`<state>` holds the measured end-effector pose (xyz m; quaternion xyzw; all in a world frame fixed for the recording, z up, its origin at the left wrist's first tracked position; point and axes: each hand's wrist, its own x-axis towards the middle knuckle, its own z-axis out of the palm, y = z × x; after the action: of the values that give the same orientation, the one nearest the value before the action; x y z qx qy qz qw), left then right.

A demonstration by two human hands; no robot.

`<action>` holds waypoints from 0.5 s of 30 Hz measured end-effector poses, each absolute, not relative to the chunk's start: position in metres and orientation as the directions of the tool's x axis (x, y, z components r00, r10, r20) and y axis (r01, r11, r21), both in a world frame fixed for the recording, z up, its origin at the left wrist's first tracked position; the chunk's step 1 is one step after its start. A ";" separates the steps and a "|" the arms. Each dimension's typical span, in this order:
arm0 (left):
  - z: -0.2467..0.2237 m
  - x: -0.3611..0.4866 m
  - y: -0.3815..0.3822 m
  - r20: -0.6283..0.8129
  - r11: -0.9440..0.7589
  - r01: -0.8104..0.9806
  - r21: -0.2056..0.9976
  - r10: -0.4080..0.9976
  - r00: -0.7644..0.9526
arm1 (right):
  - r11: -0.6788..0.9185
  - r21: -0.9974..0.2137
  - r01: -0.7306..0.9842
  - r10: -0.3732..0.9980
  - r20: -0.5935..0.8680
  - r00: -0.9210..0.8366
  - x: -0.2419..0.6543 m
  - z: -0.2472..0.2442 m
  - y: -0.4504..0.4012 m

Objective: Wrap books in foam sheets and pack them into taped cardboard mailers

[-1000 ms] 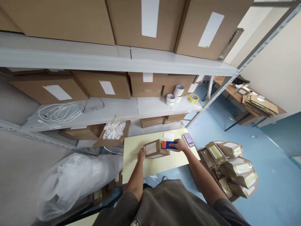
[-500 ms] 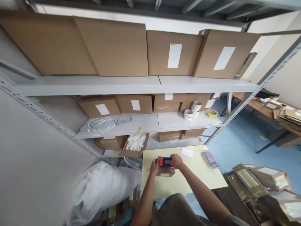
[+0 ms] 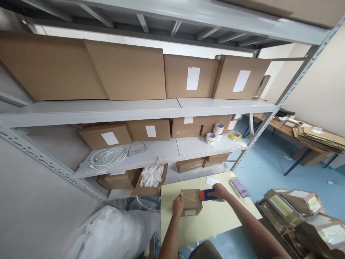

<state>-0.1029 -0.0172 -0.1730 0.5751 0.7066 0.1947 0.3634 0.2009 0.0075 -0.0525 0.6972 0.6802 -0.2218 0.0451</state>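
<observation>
A small cardboard box (image 3: 190,203) stands on the pale yellow tabletop (image 3: 207,225), with clear tape along its top and a white label on its near side. My left hand (image 3: 178,205) grips the box at its left side, the thumb up by the top edge. In my right hand (image 3: 219,191) is a blue and red tape dispenser (image 3: 208,194), its red end at the right edge of the box top. A white paper slip (image 3: 212,181) lies behind the dispenser. Farther right on the tabletop is a blurred purple item (image 3: 239,187).
Grey metal shelving (image 3: 142,114) with large cartons (image 3: 137,70) rises ahead. Tape rolls (image 3: 210,138), a coiled white cable (image 3: 109,158) and a box of white gloves (image 3: 152,175) sit on its shelves. Taped cartons (image 3: 304,212) are piled at right, a plastic-wrapped bundle (image 3: 115,233) at left.
My right hand has moved the tape dispenser rightward, from over the box top to its right edge, uncovering the taped top. My left hand stays at the box's left side. The view has shifted.
</observation>
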 end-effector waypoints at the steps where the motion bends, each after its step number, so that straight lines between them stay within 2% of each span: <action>1: -0.173 -0.103 -0.017 -0.282 0.253 0.676 0.692 0.957 -0.069 | -0.076 -0.244 0.967 0.932 -0.363 -0.018 0.219 -0.055 0.004; 6: -0.175 -0.107 -0.017 -0.269 0.222 0.693 0.686 0.962 -0.041 | -0.140 -0.320 0.937 0.933 -0.360 0.016 0.251 -0.079 -0.009; 11: -0.171 -0.104 -0.015 -0.251 0.211 0.702 0.680 0.967 -0.047 | -0.254 -0.466 0.848 0.917 -0.395 0.058 0.231 -0.123 -0.019; 15: -0.171 -0.077 -0.014 -0.252 0.188 0.690 0.699 0.968 -0.008 | -0.328 -0.585 0.742 0.905 -0.419 0.070 0.256 -0.146 -0.035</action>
<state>-0.0767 -0.0138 -0.1712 0.6067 0.6829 0.1944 0.3573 0.2564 -0.0354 -0.1465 0.7233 0.5693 -0.3753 -0.1090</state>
